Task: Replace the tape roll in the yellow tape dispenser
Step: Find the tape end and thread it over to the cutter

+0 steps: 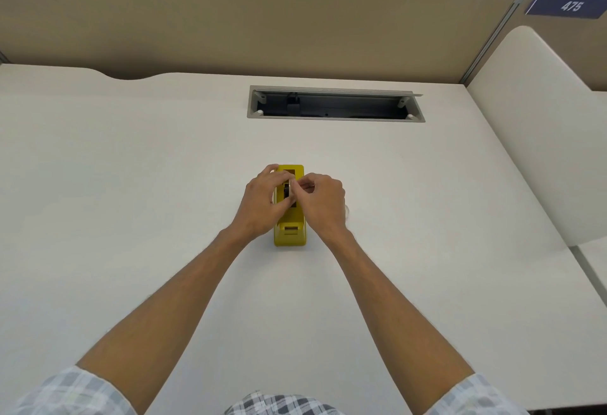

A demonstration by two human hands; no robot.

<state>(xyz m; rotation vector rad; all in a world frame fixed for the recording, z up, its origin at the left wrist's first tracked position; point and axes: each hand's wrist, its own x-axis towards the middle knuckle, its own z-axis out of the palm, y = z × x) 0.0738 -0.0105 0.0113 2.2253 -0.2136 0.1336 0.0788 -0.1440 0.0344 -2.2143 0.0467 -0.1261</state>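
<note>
From the head camera, the yellow tape dispenser (289,217) stands on the pale desk (131,184), lengthwise away from the person, its cutter end nearer the body and its open roll bay at the far end. All else is placed from it. The left hand (262,199) comes in from the dispenser's left side, fingers curled over the top of the bay, with the fingertips reaching the far rim and the thumb on the near side of the opening. The right hand (323,199) comes in from the dispenser's right side, its thumb and forefinger pinched together over the middle of the bay, right against the left hand's fingers. Between the two sets of fingertips a small pale piece and a dark part (286,189) show inside the bay; whether this is the tape roll or its hub cannot be told, nor which hand actually holds it. Beyond the dispenser, farther up the desk, lies an open grey cable tray (335,104) set into the surface. Behind that rises a tan partition (262,20), and up to the dispenser's far right a dark plate (566,4) reads 475. Plaid sleeves (72,391) show at the bottom edge.
</note>
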